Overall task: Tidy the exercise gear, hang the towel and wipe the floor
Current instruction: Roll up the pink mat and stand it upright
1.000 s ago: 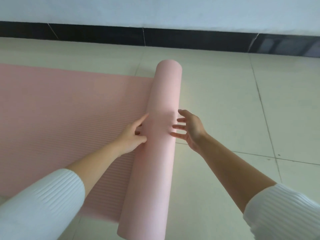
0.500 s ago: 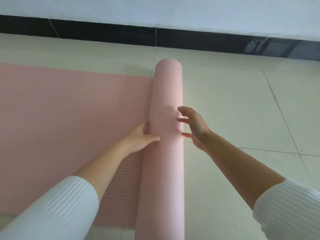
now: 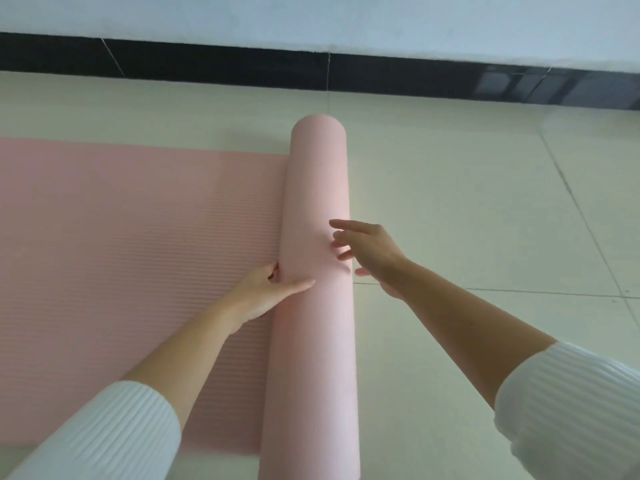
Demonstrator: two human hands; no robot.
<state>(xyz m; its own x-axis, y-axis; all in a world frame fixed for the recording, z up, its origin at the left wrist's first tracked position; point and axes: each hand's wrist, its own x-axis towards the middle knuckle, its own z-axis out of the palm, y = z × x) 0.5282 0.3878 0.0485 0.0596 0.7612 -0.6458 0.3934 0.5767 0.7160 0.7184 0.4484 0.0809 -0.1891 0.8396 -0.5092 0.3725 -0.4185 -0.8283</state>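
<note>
A pink exercise mat lies on the floor, partly rolled. Its rolled part (image 3: 317, 209) forms a thick tube running from the near edge toward the wall. The flat ribbed part (image 3: 131, 230) spreads out to the left. My left hand (image 3: 266, 292) presses on the roll's left side where it meets the flat mat, thumb on top and fingers tucked beneath. My right hand (image 3: 370, 254) hovers at the roll's right side with fingers spread, fingertips at or just off the surface. Both arms wear white ribbed sleeves.
Cream floor tiles (image 3: 467, 209) with dark grout lines stretch to the right of the roll. A black skirting strip (image 3: 207, 64) runs along the foot of a pale wall (image 3: 311, 19) at the back.
The roll has turned a little further left over the flat mat. My left thumb has slid onto the roll, and my right hand has lifted with fingers reaching higher.
</note>
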